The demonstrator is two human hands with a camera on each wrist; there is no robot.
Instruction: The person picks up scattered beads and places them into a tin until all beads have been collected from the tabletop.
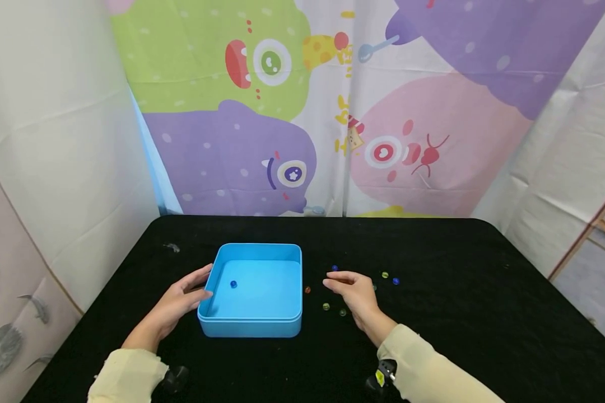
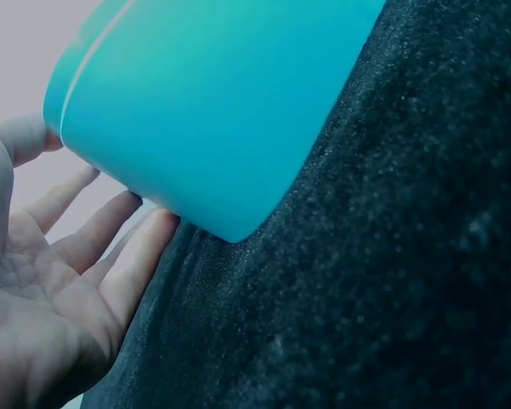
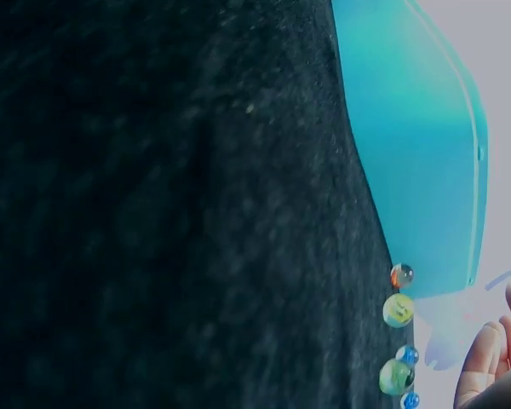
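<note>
The left hand (image 1: 178,299) is holding the left wall of the blue box (image 1: 249,328), its thumb lying over the rim and its other fingers spreading along the outside. The box is sitting left of the middle of the black table (image 1: 459,336), and one blue marble (image 1: 233,284) is lying inside it, toward the left.

The right hand (image 1: 355,295) is hovering to the right of the box, thumb and pointing finger coming close together at the tips. I am looking for a marble between them, but I cannot tell if they are pinching one.

More marbles are lying around that hand. An orange marble (image 1: 307,290) is resting just beside the right wall of the box. A yellow marble (image 1: 326,307) and a clear marble (image 1: 343,312) are sitting on the near side. Another blue one (image 1: 335,268) is peeking out on the far side. To the right, a second yellow one (image 1: 385,275) and a third blue one (image 1: 395,281) are lying near each other. A bright curtain (image 1: 333,101) is hanging at the far side
</note>
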